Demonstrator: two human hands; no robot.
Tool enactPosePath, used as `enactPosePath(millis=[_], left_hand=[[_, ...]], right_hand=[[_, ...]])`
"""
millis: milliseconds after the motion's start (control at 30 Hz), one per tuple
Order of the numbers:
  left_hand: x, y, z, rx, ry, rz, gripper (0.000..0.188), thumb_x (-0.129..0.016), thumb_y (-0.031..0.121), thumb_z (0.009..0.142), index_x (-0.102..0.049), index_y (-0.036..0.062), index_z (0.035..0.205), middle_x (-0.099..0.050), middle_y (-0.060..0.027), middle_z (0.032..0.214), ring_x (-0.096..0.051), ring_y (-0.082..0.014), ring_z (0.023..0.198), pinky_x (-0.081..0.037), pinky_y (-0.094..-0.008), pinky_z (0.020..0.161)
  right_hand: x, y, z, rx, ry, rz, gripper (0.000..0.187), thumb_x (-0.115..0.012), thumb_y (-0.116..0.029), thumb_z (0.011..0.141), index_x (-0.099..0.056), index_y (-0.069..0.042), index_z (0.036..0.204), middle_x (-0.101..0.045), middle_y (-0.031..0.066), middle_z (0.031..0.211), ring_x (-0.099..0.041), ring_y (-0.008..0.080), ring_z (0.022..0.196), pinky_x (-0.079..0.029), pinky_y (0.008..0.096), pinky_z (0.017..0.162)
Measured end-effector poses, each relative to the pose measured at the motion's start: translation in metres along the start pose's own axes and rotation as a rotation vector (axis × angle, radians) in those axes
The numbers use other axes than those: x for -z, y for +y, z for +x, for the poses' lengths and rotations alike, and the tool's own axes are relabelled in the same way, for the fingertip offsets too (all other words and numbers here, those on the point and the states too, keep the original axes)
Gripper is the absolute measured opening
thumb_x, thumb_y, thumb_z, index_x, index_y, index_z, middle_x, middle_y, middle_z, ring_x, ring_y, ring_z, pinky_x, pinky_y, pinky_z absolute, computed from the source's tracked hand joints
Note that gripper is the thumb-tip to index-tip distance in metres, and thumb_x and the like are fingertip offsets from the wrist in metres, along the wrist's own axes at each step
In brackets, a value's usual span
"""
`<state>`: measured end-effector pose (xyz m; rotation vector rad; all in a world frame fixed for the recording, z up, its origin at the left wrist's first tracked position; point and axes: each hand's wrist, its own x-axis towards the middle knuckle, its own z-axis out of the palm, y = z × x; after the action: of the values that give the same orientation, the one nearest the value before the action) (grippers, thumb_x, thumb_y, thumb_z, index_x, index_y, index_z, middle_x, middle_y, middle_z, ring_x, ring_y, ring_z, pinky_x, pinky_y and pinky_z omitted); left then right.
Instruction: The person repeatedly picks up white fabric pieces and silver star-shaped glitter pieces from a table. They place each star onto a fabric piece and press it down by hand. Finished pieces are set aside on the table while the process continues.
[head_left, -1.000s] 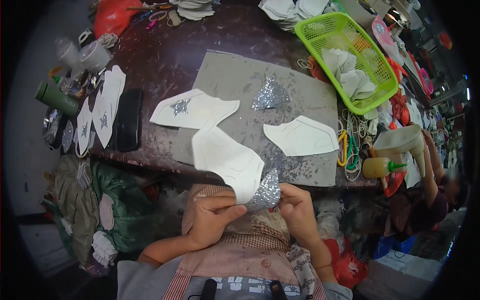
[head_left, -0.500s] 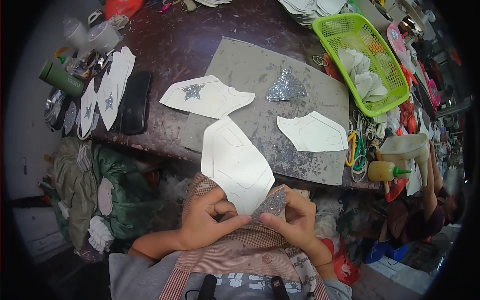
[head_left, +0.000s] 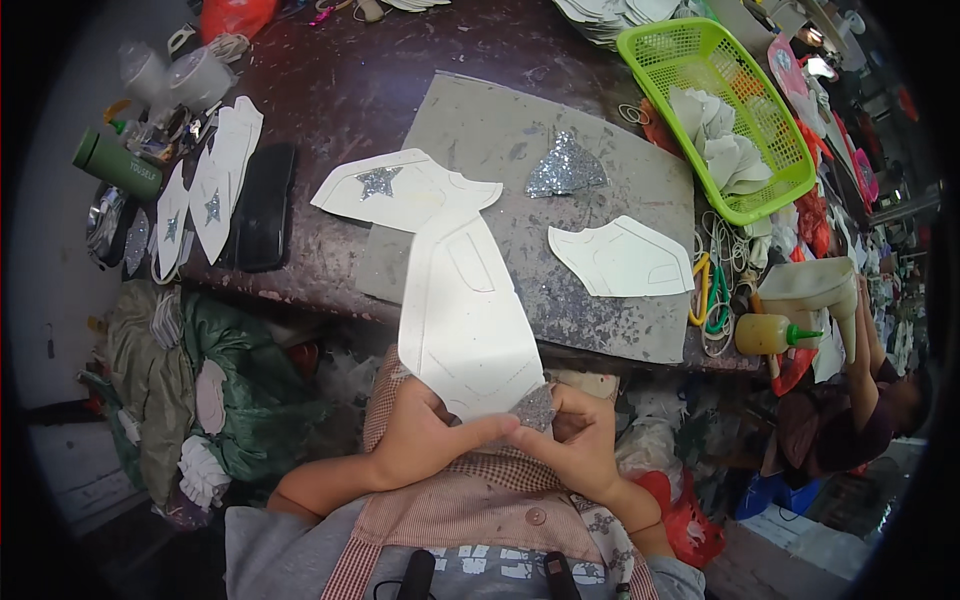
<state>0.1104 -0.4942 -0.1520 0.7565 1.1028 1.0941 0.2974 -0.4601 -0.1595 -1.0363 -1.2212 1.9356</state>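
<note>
My left hand [head_left: 432, 434] is closed on the near end of a white shoe-upper piece [head_left: 462, 318] marked with thin drawn lines. My right hand [head_left: 580, 440] pinches a silver glitter patch [head_left: 534, 408] against that piece's near right corner, and both thumb tips meet at the patch's lower edge. How the patch's edge sits on the white piece is partly covered by my fingers. Beyond, on the grey board [head_left: 480, 110], lie another white piece [head_left: 622, 258] and a loose glitter piece [head_left: 566, 168]. A white piece with a silver star [head_left: 400, 190] overlaps the board's left edge.
A green basket [head_left: 690, 200] with white scraps stands at the right, near scissors [head_left: 702, 285] and a yellow bottle with a green nozzle [head_left: 762, 334]. Left are a black case [head_left: 268, 208], star-decorated pieces [head_left: 212, 205] and a green flask [head_left: 118, 166]. Another person [head_left: 850, 430] is at far right.
The white piece has swung more upright. My right hand has moved slightly left, bringing the glitter patch over the white piece's corner, and the thumbs have come together.
</note>
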Motion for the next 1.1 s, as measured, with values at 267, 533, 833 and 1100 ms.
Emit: enactPosePath(millis=[267,533,833,1100], left_hand=[[-0.002,-0.004,-0.001,-0.031,0.049,0.086,0.036,-0.073,0.005,0.079,-0.061,-0.0035,0.112,-0.067,-0.0096,0.103,-0.062,-0.0126,0.092,-0.050,-0.0272,0.080],[0.001,-0.011,-0.006,-0.049,0.016,0.075,0.037,-0.072,0.004,0.080,-0.060,-0.0037,0.113,-0.065,-0.0092,0.106,-0.061,-0.0137,0.096,-0.049,-0.0289,0.083],[-0.012,0.011,0.023,-0.424,-0.367,0.454,0.066,-0.072,0.003,0.079,-0.039,-0.0005,0.137,-0.055,-0.0156,0.122,-0.059,-0.0156,0.101,-0.048,-0.0280,0.082],[-0.034,0.033,0.071,-0.449,-0.244,0.081,0.098,-0.064,-0.004,0.083,0.007,0.0104,0.150,-0.041,-0.0208,0.134,-0.057,-0.0157,0.094,-0.048,-0.0273,0.082]], right_hand=[[0.006,-0.006,-0.001,-0.007,-0.031,-0.309,0.014,-0.074,-0.004,0.077,-0.060,0.001,0.078,-0.061,0.0076,0.085,-0.056,0.0115,0.085,-0.043,0.0256,0.074],[0.006,-0.010,0.007,0.096,0.030,-0.096,0.008,-0.068,0.002,0.081,-0.061,0.003,0.078,-0.062,0.0097,0.092,-0.057,0.0114,0.085,-0.044,0.0235,0.075],[0.028,-0.051,-0.024,0.450,0.163,-0.503,0.012,-0.071,0.006,0.075,-0.062,0.003,0.068,-0.066,0.0130,0.082,-0.061,0.0128,0.069,-0.045,0.0233,0.056],[0.158,-0.122,-0.014,0.387,0.769,-0.766,0.017,-0.071,-0.010,0.077,-0.062,0.003,0.072,-0.056,-0.0021,0.066,-0.046,0.0041,0.059,-0.035,0.0214,0.054]])
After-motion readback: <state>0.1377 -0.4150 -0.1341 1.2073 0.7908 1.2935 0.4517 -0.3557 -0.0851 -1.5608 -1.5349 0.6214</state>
